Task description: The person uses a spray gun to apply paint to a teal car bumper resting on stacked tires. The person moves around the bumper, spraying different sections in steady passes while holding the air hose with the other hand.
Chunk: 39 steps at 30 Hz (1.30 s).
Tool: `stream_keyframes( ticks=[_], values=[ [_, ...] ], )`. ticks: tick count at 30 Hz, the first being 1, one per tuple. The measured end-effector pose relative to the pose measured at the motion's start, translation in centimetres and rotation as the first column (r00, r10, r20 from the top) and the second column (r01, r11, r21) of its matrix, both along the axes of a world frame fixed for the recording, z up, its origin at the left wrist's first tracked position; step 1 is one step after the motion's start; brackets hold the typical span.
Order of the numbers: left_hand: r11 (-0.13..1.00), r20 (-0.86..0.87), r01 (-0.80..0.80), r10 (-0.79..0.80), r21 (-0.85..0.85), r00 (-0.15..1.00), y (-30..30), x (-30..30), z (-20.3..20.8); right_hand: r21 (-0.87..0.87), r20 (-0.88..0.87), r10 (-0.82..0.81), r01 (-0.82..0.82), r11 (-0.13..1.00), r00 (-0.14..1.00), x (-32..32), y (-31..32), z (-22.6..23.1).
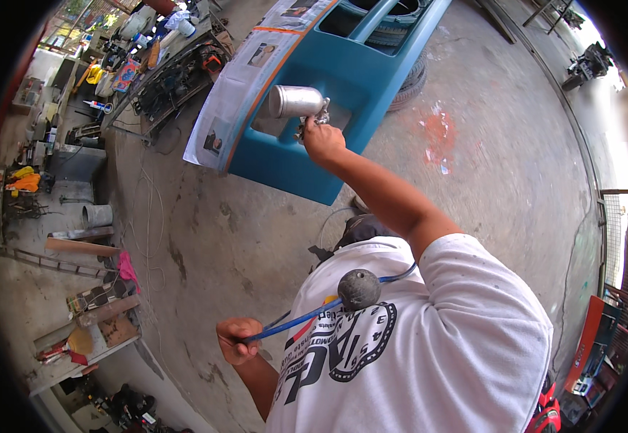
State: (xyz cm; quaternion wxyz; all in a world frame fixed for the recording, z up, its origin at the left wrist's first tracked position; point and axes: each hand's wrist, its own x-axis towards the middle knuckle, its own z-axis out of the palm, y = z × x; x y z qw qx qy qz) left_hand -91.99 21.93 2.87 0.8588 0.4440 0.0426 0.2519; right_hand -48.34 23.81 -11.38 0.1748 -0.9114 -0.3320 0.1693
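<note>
My right hand (323, 141) reaches forward, its fingers wrapped round a spray gun (315, 117) with a silver cup (296, 101). The gun is over a large teal painted panel (285, 173), which looks like a vehicle bumper; whether they touch I cannot tell. Along the panel's left side, sheets of newspaper (236, 94) are fixed with orange tape (274, 76). Low on the left, my left hand (238, 340) is closed on a blue air hose (296, 320). This hose runs across my white shirt, beside a dark grey ball (359, 289).
Tyres (409, 85) lie under and behind the panel's far end. Cluttered workbenches (162, 79) line the left side. A thin cable (148, 202) trails over the concrete floor (487, 137), which has an orange paint stain (438, 137). A motorcycle (588, 65) stands at far right.
</note>
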Motion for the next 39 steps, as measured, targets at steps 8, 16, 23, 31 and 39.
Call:
stream_keyframes(
  ticks=[8, 16, 23, 31, 39],
  values=[
    [0.983, -0.320, 0.018, -0.077, -0.182, 0.944, 0.0, -6.1, -8.1, 0.156, -0.253, 0.112, -0.074, 0.985, 0.961, -9.4, -7.0, 2.8],
    [0.968, -0.815, 0.170, 0.054, 0.184, 0.577, -1.4, 1.5, -19.8, 0.086, -0.370, 0.147, -0.124, 0.989, 0.917, -21.4, -20.4, 3.9],
    [0.694, -0.720, 0.390, 0.268, 0.605, 0.640, -3.5, 12.5, -18.7, 0.184, -0.309, 0.236, -0.185, 0.965, 0.922, -24.0, -25.5, 3.1],
    [0.498, -0.736, 0.559, 0.300, 0.663, 0.607, -11.5, 18.4, -17.6, 0.260, -0.318, 0.183, -0.100, 0.960, 0.930, -20.2, -34.1, 2.6],
    [0.681, -0.707, 0.401, 0.245, 0.612, 0.663, -24.0, 24.2, -17.8, 0.257, -0.388, 0.057, 0.049, 0.965, 0.920, -14.4, -46.3, 2.0]
  ],
)
